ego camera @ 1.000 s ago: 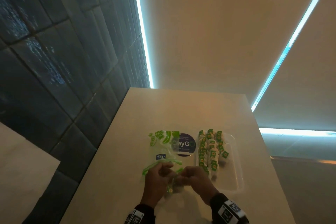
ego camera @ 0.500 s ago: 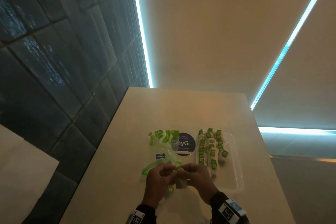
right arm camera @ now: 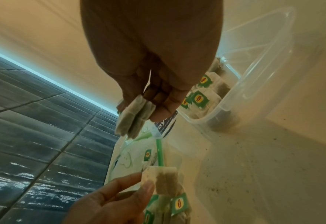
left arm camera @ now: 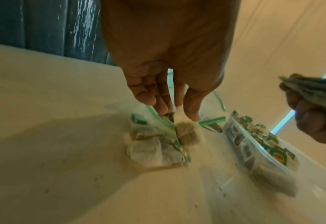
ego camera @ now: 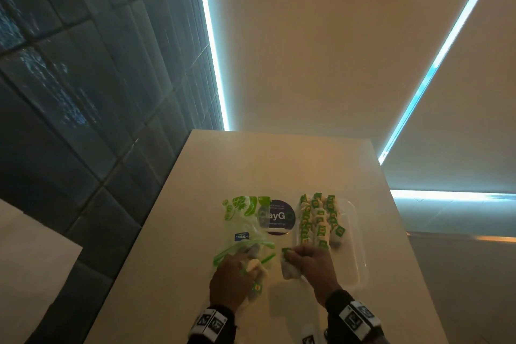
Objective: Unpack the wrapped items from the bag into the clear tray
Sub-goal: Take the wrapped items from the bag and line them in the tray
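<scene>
Grip of my right hand [right arm camera: 150,97]: fingers and thumb pinch a small stack of tea bags [right arm camera: 133,118], lifted clear of the table [ego camera: 279,165]. Just beyond and to the right of that grip lies the clear tray [ego camera: 354,246], its far half packed with rows of green-tagged bags, its near half bare. Grip of my left hand [left arm camera: 169,97]: fingertips pinch one tea bag [left arm camera: 187,133] at the mouth of the zip bag [ego camera: 243,229], which lies flat with a few more bags beside it; whether these sit inside the film or on it I cannot tell from the blurred view. To do this step well, I judge I should carry the stack to the bare floor nearest the last row, set it down upright with tags up, and let go only once it leans on its neighbours. The left grip should pin the zip bag meanwhile.
</scene>
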The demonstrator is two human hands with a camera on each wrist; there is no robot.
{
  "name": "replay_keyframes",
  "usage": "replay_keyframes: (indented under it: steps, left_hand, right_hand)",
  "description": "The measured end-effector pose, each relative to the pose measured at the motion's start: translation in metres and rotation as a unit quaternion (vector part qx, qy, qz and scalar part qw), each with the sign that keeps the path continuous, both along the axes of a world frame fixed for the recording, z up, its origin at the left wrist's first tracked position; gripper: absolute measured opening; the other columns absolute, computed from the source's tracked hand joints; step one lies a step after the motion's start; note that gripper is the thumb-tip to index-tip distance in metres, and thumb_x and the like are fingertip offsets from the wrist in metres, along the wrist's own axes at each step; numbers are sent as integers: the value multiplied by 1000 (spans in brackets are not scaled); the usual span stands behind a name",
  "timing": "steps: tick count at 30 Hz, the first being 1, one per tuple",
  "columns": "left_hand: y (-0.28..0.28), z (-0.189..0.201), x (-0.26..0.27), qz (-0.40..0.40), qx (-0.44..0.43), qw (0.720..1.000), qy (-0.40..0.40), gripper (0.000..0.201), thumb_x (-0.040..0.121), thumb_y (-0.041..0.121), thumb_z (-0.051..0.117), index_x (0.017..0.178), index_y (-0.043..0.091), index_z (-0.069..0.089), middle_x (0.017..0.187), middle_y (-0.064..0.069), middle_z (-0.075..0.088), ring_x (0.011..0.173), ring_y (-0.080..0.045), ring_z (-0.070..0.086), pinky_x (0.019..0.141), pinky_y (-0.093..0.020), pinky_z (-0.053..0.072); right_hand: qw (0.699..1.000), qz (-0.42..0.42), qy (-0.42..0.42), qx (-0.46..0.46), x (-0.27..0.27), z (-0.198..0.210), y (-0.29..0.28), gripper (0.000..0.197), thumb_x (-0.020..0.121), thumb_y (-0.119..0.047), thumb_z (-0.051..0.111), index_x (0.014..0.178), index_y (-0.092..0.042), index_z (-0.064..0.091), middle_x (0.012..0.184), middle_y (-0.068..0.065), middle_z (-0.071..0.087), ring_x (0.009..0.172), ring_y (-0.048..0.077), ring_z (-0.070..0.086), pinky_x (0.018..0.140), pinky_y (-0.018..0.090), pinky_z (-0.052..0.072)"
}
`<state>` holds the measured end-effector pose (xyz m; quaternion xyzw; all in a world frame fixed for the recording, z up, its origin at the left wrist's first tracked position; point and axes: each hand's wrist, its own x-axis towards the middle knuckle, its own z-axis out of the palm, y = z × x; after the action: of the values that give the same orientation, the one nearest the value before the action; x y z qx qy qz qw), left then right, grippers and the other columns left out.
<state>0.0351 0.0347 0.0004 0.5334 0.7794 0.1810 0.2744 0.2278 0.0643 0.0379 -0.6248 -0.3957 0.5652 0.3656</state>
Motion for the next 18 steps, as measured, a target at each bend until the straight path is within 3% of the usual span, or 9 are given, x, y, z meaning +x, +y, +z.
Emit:
replay_keyframes:
  steps: [3,5,7,10,14,18]
  left_hand:
    - [3,-4,5,8,-8,1000,-12,13,77,43,65,84,33,68,83,9,68,79,-15,63,66,-29,52]
    - [2,-1,6,27,-2,999,-32,13,78,37,66,71,26,65,71,8,67,69,-13,61,61,-28,51]
    - [3,5,8,53,8,994,-98,20,77,32,71,62,22,63,64,8,65,64,-9,59,54,-21,43]
    - [8,13,10,73,14,971,-228,27,76,18,76,56,20,59,61,7,63,61,-10,57,55,-16,42]
    - [14,24,14,86,44,928,-361,18,73,12,68,57,17,62,84,-2,76,84,-20,70,79,-34,52]
    - [12,36,19,91,74,895,-430,28,84,2,63,59,12,58,67,-21,68,63,-33,63,68,-37,52]
  right_hand:
    - [999,20,20,-19,2,3,-4,10,81,-7,74,80,3,73,90,29,69,76,27,62,78,44,53]
    - [999,33,30,-20,4,5,-5,11,82,-7,73,84,5,73,92,29,69,77,26,62,77,43,53]
    - [998,36,40,-25,7,8,-5,12,85,-5,69,90,6,72,89,23,70,78,25,62,75,40,54]
    - [997,38,61,-39,7,10,-5,16,86,-3,67,97,9,68,92,20,68,81,26,63,79,43,54]
    - [991,60,98,-64,-1,15,-6,21,87,-3,66,102,13,63,89,17,67,80,23,65,72,35,58]
    - [986,60,137,-71,-3,18,-3,26,86,-2,66,105,15,61,85,15,68,77,23,66,66,32,57]
